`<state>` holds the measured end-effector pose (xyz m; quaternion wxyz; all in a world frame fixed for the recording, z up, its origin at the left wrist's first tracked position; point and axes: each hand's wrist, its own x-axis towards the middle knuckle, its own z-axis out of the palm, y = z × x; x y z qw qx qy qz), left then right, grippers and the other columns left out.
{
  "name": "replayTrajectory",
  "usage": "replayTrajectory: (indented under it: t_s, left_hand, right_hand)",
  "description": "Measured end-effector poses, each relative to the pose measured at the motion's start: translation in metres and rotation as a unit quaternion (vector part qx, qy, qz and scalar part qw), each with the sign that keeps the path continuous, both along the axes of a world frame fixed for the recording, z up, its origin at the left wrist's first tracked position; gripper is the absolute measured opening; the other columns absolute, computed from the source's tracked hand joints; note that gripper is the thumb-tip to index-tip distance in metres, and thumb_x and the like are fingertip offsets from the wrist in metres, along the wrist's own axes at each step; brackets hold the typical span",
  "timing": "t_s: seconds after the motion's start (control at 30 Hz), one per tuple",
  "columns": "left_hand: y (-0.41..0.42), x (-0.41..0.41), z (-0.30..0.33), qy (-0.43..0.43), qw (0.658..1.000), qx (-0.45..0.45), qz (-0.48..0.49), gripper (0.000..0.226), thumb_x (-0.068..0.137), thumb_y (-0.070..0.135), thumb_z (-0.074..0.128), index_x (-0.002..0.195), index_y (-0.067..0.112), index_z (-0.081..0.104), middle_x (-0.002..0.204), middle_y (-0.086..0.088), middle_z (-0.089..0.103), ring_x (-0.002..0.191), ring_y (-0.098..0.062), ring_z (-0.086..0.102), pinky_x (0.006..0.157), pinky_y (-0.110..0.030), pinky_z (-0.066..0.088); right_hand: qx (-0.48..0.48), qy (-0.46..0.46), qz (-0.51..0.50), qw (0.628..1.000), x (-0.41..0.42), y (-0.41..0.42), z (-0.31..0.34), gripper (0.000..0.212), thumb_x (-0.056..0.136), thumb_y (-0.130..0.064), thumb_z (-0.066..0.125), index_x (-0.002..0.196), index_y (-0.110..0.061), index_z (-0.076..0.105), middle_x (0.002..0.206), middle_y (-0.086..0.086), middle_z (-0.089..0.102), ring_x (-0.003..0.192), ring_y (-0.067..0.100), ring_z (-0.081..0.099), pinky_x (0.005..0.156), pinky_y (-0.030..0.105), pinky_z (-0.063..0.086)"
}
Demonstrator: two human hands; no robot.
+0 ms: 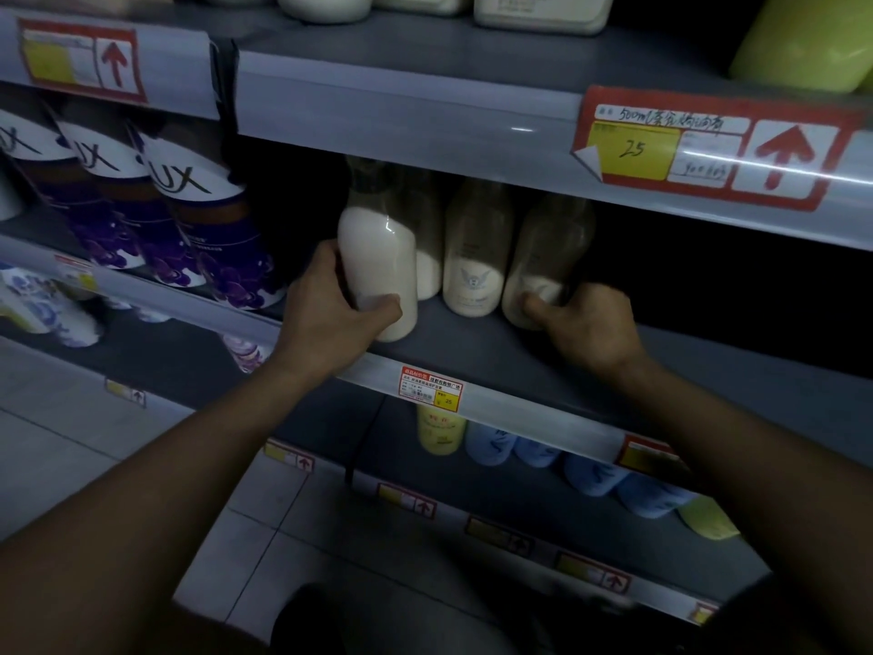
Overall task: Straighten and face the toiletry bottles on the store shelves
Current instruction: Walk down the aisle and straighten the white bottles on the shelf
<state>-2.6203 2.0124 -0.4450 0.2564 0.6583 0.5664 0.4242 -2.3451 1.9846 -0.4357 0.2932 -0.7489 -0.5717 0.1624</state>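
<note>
Left hand (338,309) has its grip wrapped around the front white bottle (378,271), thumb across its lower front, out near the shelf (472,333) edge. Right hand (586,323) is clamped on the low part of the shaded bottle (543,262) further right. Between them a cream bottle (477,257) already faces out with its emblem showing. So I'd say this row is roughly halfway; those two held ones need turning and lining up. The purple Lux bottles (208,229) to the left lean a lot, probably next.

Single head-worn view, angled forward and down, close to the grey shelf (472,342) front; both forearms enter from the lower edge. No second view.
</note>
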Motion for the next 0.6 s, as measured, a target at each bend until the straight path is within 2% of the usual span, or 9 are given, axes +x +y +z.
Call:
replayTrajectory:
  t_s: [0.03, 0.1, 0.2, 0.33, 0.4, 0.47, 0.6]
  left_hand:
    - [0.000, 0.000, 0.000, -0.003, 1.000, -0.003, -0.003, 0.069, 0.080, 0.020, 0.085, 0.139, 0.016, 0.050, 0.121, 0.008, 0.060, 0.111, -0.011, 0.059, 0.079, -0.016, 0.046]
    - [0.000, 0.000, 0.001, -0.008, 1.000, -0.006, -0.006, 0.069, 0.080, 0.019, 0.084, 0.140, 0.016, 0.049, 0.122, 0.008, 0.060, 0.111, -0.010, 0.059, 0.078, -0.013, 0.045]
    - [-0.001, 0.000, 0.002, -0.010, 1.000, -0.007, -0.009, 0.070, 0.081, 0.018, 0.083, 0.142, 0.016, 0.048, 0.124, 0.008, 0.060, 0.111, -0.009, 0.058, 0.077, -0.011, 0.044]
    - [-0.003, 0.000, 0.005, -0.014, 1.000, -0.017, -0.017, 0.070, 0.084, 0.017, 0.082, 0.144, 0.017, 0.046, 0.126, 0.008, 0.059, 0.112, -0.009, 0.057, 0.077, -0.008, 0.042]
    - [-0.004, -0.001, 0.006, -0.016, 0.999, -0.024, -0.022, 0.073, 0.085, 0.016, 0.082, 0.146, 0.017, 0.043, 0.128, 0.008, 0.058, 0.115, -0.008, 0.056, 0.078, -0.007, 0.041]
    - [-0.005, -0.003, 0.007, -0.017, 0.999, -0.031, -0.028, 0.078, 0.084, 0.014, 0.083, 0.149, 0.018, 0.040, 0.132, 0.009, 0.056, 0.118, -0.008, 0.054, 0.078, -0.004, 0.039]
    - [-0.008, -0.008, 0.010, -0.022, 0.998, -0.044, -0.031, 0.090, 0.081, 0.006, 0.084, 0.154, 0.019, 0.034, 0.133, 0.010, 0.054, 0.120, -0.008, 0.055, 0.082, -0.006, 0.040]
  right_hand:
    - [-0.003, -0.003, 0.000, 1.000, 0.000, 0.000, 0.000, 0.049, 0.094, -0.048, 0.070, 0.067, -0.008, 0.059, 0.073, 0.012, 0.059, 0.071, 0.026, 0.059, 0.051, 0.025, 0.030]
    - [0.000, -0.004, 0.002, 1.000, 0.000, 0.000, 0.001, 0.050, 0.094, -0.048, 0.070, 0.077, 0.000, 0.068, 0.079, 0.018, 0.065, 0.082, 0.033, 0.067, 0.063, 0.029, 0.038]
    - [0.009, 0.002, 0.008, 1.000, -0.001, 0.000, 0.000, 0.051, 0.094, -0.046, 0.070, 0.088, 0.005, 0.072, 0.092, 0.024, 0.073, 0.091, 0.037, 0.070, 0.067, 0.031, 0.039]
    - [0.010, 0.016, 0.003, 1.000, -0.001, 0.000, -0.001, 0.049, 0.093, -0.046, 0.071, 0.094, 0.003, 0.073, 0.095, 0.022, 0.073, 0.094, 0.037, 0.070, 0.071, 0.034, 0.047]
    - [0.005, 0.028, -0.002, 1.000, -0.002, -0.001, -0.001, 0.047, 0.090, -0.046, 0.075, 0.099, 0.001, 0.073, 0.092, 0.014, 0.071, 0.095, 0.033, 0.071, 0.071, 0.032, 0.047]
    - [0.012, 0.036, 0.006, 0.999, -0.003, -0.003, -0.002, 0.047, 0.087, -0.044, 0.080, 0.103, -0.001, 0.075, 0.097, 0.013, 0.074, 0.096, 0.030, 0.073, 0.074, 0.032, 0.051]
    - [0.018, 0.018, 0.013, 1.000, -0.005, -0.008, -0.004, 0.037, 0.086, -0.035, 0.082, 0.089, 0.002, 0.075, 0.090, 0.017, 0.076, 0.084, 0.029, 0.073, 0.068, 0.030, 0.051]
